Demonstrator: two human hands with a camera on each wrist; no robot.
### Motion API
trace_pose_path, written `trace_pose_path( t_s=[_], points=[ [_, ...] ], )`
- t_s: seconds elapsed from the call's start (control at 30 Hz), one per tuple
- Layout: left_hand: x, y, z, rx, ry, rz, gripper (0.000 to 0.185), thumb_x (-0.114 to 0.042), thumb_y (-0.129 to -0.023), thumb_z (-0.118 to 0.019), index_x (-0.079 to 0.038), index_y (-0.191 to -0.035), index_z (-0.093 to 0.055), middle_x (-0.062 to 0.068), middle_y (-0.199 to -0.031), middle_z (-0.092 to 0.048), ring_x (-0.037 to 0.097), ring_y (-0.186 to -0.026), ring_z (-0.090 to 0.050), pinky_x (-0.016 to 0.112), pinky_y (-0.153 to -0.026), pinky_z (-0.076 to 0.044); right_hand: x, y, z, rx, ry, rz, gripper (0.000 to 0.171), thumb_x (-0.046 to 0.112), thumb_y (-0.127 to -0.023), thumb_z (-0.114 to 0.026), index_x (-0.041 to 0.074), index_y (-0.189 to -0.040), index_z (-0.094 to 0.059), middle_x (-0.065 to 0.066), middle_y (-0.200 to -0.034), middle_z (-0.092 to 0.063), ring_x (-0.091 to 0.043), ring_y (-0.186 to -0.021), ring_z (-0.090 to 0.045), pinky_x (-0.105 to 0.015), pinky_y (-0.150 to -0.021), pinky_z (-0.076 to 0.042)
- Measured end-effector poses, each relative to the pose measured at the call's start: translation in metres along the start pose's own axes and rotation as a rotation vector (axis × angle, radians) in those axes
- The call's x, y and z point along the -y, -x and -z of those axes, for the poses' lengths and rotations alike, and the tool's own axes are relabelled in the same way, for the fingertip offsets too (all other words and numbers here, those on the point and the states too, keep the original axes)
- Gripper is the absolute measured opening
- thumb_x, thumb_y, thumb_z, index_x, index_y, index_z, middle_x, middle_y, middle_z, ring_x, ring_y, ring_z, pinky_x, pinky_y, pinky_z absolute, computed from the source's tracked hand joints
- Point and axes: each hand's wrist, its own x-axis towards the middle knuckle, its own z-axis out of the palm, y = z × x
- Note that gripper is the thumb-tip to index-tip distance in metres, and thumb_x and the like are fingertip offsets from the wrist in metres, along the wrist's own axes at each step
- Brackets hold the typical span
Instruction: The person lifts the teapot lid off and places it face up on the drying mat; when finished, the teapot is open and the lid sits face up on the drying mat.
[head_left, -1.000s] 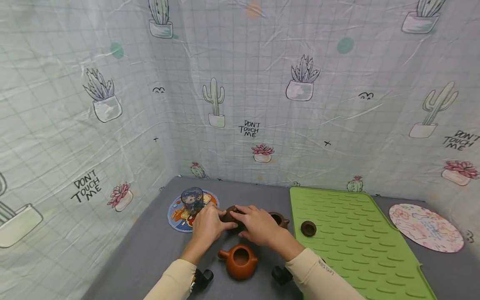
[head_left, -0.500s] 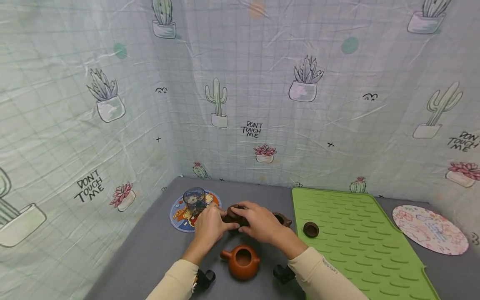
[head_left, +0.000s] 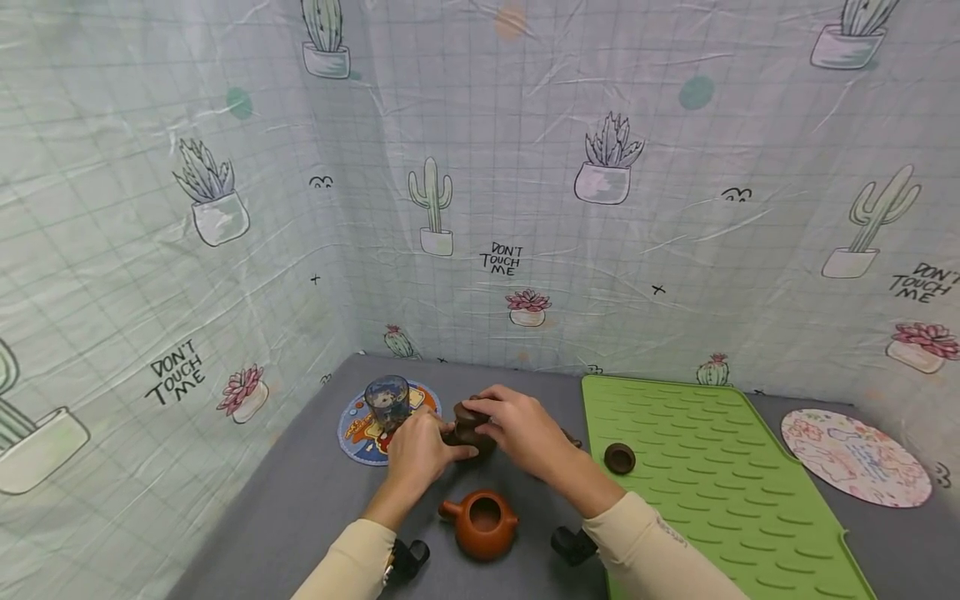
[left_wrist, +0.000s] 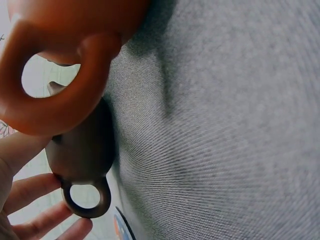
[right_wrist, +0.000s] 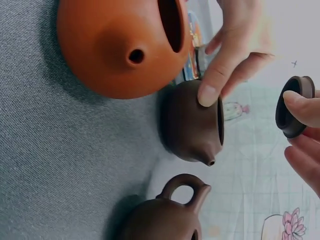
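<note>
My left hand (head_left: 417, 447) steadies a dark brown clay teapot (right_wrist: 192, 122), thumb on its body near the open rim and fingers by the ring handle (left_wrist: 86, 197). Above that rim, my right hand (head_left: 525, 429) pinches the teapot's brown lid (right_wrist: 294, 106) between thumb and fingers. In the right wrist view the lid is tilted and apart from the pot. Nearer the body, a reddish-orange teapot (head_left: 486, 525) stands with its top uncovered. Another brown teapot (right_wrist: 167, 220) sits to the right, mostly hidden behind my right hand in the head view.
A green ridged mat (head_left: 697, 500) covers the right side, bearing a small dark round piece (head_left: 619, 458). At the back left a clear glass (head_left: 387, 402) stands on a colourful round coaster (head_left: 356, 433). A pink floral oval mat (head_left: 855, 458) lies far right. Patterned curtains border the grey table.
My right hand has raised the lid off the brown teapot, moving up. The left hand has stayed at the pot.
</note>
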Motion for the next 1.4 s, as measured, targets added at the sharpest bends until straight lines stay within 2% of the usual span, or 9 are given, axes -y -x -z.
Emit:
trace_pose_path(
  t_s=[0.23,0.4,0.53,0.6,0.7,0.77,0.93,1.13,1.4],
  points=[
    [-0.001,0.0,0.0,-0.009,-0.005,-0.002,0.055,-0.051,-0.057,-0.097,-0.015,-0.097,-0.085,0.003,-0.093,-0.068,0.02,-0.069,-0.063,0.034,-0.058,-0.049,-0.005,0.003,0.008,-0.026,-0.032,-0.014,0.037,0.014,-0.093,-0.073,0.014,-0.129,-0.072,-0.008,-0.132,-0.068,-0.024,-0.11,-0.072,-0.035,-0.084,-0.06],
    [-0.001,0.0,-0.001,-0.01,-0.017,-0.005,0.055,-0.052,-0.058,-0.097,-0.017,-0.098,-0.085,0.003,-0.093,-0.069,0.02,-0.069,-0.063,0.033,-0.057,-0.048,-0.009,0.006,0.009,0.014,-0.031,-0.027,0.028,0.012,-0.097,-0.067,0.013,-0.124,-0.073,-0.008,-0.128,-0.072,-0.021,-0.106,-0.074,-0.033,-0.084,-0.06],
    [-0.001,0.0,-0.001,-0.003,-0.026,-0.003,0.054,-0.052,-0.058,-0.096,-0.018,-0.099,-0.085,0.003,-0.095,-0.069,0.02,-0.071,-0.063,0.033,-0.057,-0.048,-0.01,0.007,0.01,0.025,-0.043,-0.059,0.025,0.011,-0.098,-0.066,0.015,-0.122,-0.074,-0.003,-0.114,-0.078,-0.015,-0.093,-0.075,-0.027,-0.076,-0.059],
    [-0.001,0.0,-0.001,-0.002,-0.027,-0.002,0.054,-0.052,-0.058,-0.096,-0.018,-0.099,-0.085,0.003,-0.095,-0.069,0.02,-0.071,-0.063,0.033,-0.057,-0.048,-0.011,0.008,0.011,0.014,-0.044,-0.077,0.026,0.013,-0.097,-0.068,0.015,-0.122,-0.074,-0.003,-0.108,-0.079,-0.011,-0.079,-0.072,-0.023,-0.067,-0.055],
    [-0.001,0.0,-0.002,0.0,-0.024,0.003,0.055,-0.052,-0.058,-0.096,-0.018,-0.099,-0.085,0.002,-0.094,-0.068,0.02,-0.07,-0.062,0.032,-0.057,-0.047,-0.011,0.009,0.012,-0.02,-0.05,-0.111,0.025,0.018,-0.097,-0.069,0.018,-0.122,-0.071,-0.002,-0.097,-0.079,-0.004,-0.057,-0.059,-0.019,-0.055,-0.046],
    [-0.001,0.0,-0.002,0.0,-0.023,0.006,0.055,-0.052,-0.058,-0.096,-0.018,-0.099,-0.085,0.002,-0.093,-0.068,0.02,-0.07,-0.062,0.032,-0.057,-0.047,-0.012,0.009,0.013,-0.047,-0.045,-0.12,0.018,0.02,-0.096,-0.07,0.02,-0.114,-0.07,0.001,-0.088,-0.077,-0.001,-0.051,-0.049,-0.018,-0.05,-0.039],
    [-0.001,-0.001,-0.002,-0.006,-0.029,0.0,0.056,-0.053,-0.058,-0.096,-0.018,-0.099,-0.085,0.001,-0.092,-0.067,0.02,-0.071,-0.062,0.033,-0.058,-0.047,-0.014,0.011,0.015,-0.089,0.012,-0.092,0.01,0.017,-0.095,-0.07,0.024,-0.098,-0.077,0.005,-0.101,-0.077,-0.009,-0.07,-0.067,-0.019,-0.058,-0.047],
    [-0.001,-0.001,-0.004,-0.004,-0.032,0.001,0.056,-0.053,-0.058,-0.096,-0.017,-0.1,-0.085,0.002,-0.092,-0.068,0.021,-0.071,-0.063,0.034,-0.059,-0.049,-0.015,0.013,0.017,-0.036,0.019,-0.112,0.017,0.019,-0.099,-0.068,0.018,-0.112,-0.078,0.001,-0.124,-0.072,-0.016,-0.095,-0.073,-0.028,-0.072,-0.056],
    [-0.001,-0.002,-0.005,-0.006,-0.032,0.002,0.056,-0.054,-0.058,-0.096,-0.017,-0.099,-0.085,0.002,-0.092,-0.068,0.023,-0.074,-0.064,0.037,-0.062,-0.051,-0.017,0.014,0.021,-0.045,0.02,-0.153,0.039,0.034,-0.084,-0.084,0.014,-0.117,-0.077,-0.002,-0.132,-0.069,-0.019,-0.105,-0.073,-0.036,-0.082,-0.059]
  ],
)
